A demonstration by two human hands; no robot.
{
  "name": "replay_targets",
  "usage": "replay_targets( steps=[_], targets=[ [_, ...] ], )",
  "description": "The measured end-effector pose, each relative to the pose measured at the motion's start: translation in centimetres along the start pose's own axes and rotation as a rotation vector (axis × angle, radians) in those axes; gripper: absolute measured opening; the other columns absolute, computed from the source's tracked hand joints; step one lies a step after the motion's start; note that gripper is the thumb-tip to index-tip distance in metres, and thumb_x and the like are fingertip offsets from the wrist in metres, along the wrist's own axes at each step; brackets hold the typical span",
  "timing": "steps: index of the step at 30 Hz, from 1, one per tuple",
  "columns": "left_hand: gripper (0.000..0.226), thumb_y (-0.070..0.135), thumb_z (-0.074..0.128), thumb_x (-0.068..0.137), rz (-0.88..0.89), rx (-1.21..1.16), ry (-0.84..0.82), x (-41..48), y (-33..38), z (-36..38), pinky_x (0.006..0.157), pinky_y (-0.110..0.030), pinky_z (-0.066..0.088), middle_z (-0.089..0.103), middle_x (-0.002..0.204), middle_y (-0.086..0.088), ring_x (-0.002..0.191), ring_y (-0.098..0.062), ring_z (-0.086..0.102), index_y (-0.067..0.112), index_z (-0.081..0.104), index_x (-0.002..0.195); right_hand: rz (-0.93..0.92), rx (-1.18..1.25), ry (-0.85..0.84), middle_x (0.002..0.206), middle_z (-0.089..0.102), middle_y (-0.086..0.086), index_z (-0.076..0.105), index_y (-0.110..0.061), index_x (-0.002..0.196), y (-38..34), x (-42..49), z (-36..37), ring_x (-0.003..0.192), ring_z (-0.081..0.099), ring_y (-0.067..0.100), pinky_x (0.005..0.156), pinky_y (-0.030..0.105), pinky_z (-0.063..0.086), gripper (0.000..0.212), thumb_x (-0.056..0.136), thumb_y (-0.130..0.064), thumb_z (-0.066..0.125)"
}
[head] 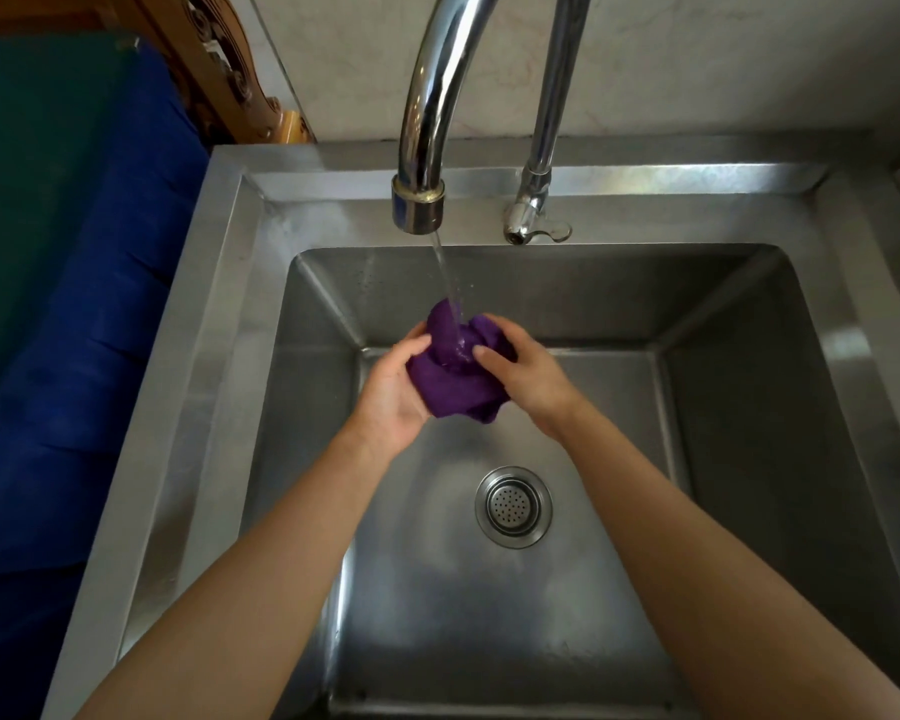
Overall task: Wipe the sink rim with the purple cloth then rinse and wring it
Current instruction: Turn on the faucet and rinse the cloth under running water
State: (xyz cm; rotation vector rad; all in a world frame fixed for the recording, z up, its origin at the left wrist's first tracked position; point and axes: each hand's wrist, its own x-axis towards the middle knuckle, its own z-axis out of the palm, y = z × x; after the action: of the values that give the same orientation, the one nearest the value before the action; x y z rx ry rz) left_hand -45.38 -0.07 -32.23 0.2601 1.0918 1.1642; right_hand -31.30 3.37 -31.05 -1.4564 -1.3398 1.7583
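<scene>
The purple cloth (450, 379) is bunched up between both hands over the basin of the steel sink (583, 187). My left hand (393, 394) grips its left side and my right hand (526, 374) grips its right side. A thin stream of water (445, 275) runs from the chrome tap spout (418, 205) straight onto the top of the cloth. The lower part of the cloth hangs below my palms.
The tap's lever valve (533, 223) stands on the back rim, right of the spout. A round strainer drain (513, 506) sits in the basin floor below my hands. Blue fabric (74, 304) covers the surface left of the sink. A tiled wall rises behind.
</scene>
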Motion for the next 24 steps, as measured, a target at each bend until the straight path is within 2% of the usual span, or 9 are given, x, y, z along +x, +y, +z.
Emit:
replay_targets(
  steps=[1,4,6,10,14,16,19,22,24],
  targets=[
    [0.029,0.031,0.051,0.088,-0.036,0.009,0.025,0.2,0.2,0.3,0.092,-0.045,0.05,0.071,0.102,-0.009,0.098,-0.025,0.065,0.015,0.067,0.106,-0.053,-0.064,0.014,0.112,0.061,0.01,0.051,-0.013,0.123,-0.2,-0.1,0.6,0.101,0.06,0.025,0.091,0.039,0.049,0.031,0.092,-0.019,0.054],
    [0.052,0.046,0.043,0.091,-0.102,0.061,0.108,1.2,0.1,1.3,0.06,-0.025,0.058,0.074,0.067,-0.001,0.065,-0.013,0.071,0.018,0.075,0.06,-0.155,-0.229,0.056,0.08,0.061,0.004,0.051,-0.014,0.094,-1.1,-0.7,2.7,0.073,0.056,0.017,0.065,0.018,0.044,0.015,0.093,-0.028,0.051],
    [0.063,0.042,0.038,0.094,-0.134,0.077,0.107,1.5,-0.1,2.5,0.048,-0.019,0.051,0.067,0.051,0.001,0.048,-0.012,0.065,0.016,0.069,0.046,-0.174,-0.368,0.181,0.083,0.066,0.012,0.049,-0.014,0.087,-1.6,-0.5,3.7,0.077,0.06,0.028,0.065,0.029,0.045,0.026,0.092,-0.039,0.047],
    [0.042,0.032,0.036,0.097,-0.073,0.055,0.28,1.8,-0.2,4.1,0.041,-0.015,0.045,0.059,0.046,0.001,0.042,-0.013,0.059,0.017,0.056,0.063,-0.034,-0.589,0.309,0.104,0.066,0.022,0.06,-0.006,0.099,-2.1,1.6,3.3,0.098,0.06,0.038,0.075,0.037,0.043,0.047,0.095,-0.046,0.035],
    [0.012,0.032,0.045,0.094,0.167,0.404,0.415,1.4,-2.2,2.7,0.073,-0.035,0.055,0.065,0.093,-0.006,0.088,-0.025,0.064,0.026,0.053,0.086,0.107,-0.457,0.204,0.108,0.065,0.022,0.062,-0.002,0.103,-1.3,2.8,2.2,0.102,0.059,0.037,0.081,0.037,0.043,0.051,0.097,-0.042,0.031],
    [0.005,0.025,0.048,0.094,0.208,0.311,0.356,1.0,-2.4,1.9,0.075,-0.035,0.056,0.062,0.103,-0.006,0.091,-0.021,0.063,0.027,0.052,0.096,0.063,-0.431,0.172,0.111,0.064,0.022,0.058,-0.004,0.108,-1.0,2.2,1.9,0.105,0.057,0.038,0.084,0.037,0.042,0.047,0.099,-0.039,0.028],
    [0.023,0.019,0.043,0.096,0.239,0.095,0.305,2.3,-1.7,1.5,0.08,-0.028,0.053,0.064,0.097,0.0,0.085,-0.012,0.062,0.025,0.054,0.116,-0.135,-0.484,0.132,0.106,0.064,0.02,0.052,-0.014,0.11,-1.1,0.3,2.3,0.099,0.06,0.036,0.08,0.039,0.046,0.035,0.095,-0.042,0.037],
    [0.033,0.034,0.037,0.097,0.116,0.052,0.261,2.6,-0.6,2.2,0.064,-0.023,0.051,0.063,0.06,0.004,0.063,-0.01,0.06,0.017,0.058,0.078,-0.264,-0.68,0.2,0.1,0.063,0.015,0.047,-0.015,0.1,-2.1,-0.9,4.2,0.09,0.06,0.034,0.067,0.037,0.042,0.034,0.09,-0.047,0.045],
    [0.038,0.037,0.034,0.097,0.05,0.149,0.288,2.2,-1.0,3.2,0.056,-0.023,0.049,0.059,0.059,0.002,0.063,-0.014,0.057,0.019,0.054,0.07,-0.224,-0.743,0.296,0.096,0.066,0.016,0.047,-0.014,0.091,-2.6,0.1,4.4,0.091,0.061,0.036,0.063,0.034,0.035,0.033,0.093,-0.046,0.04]
  ],
)
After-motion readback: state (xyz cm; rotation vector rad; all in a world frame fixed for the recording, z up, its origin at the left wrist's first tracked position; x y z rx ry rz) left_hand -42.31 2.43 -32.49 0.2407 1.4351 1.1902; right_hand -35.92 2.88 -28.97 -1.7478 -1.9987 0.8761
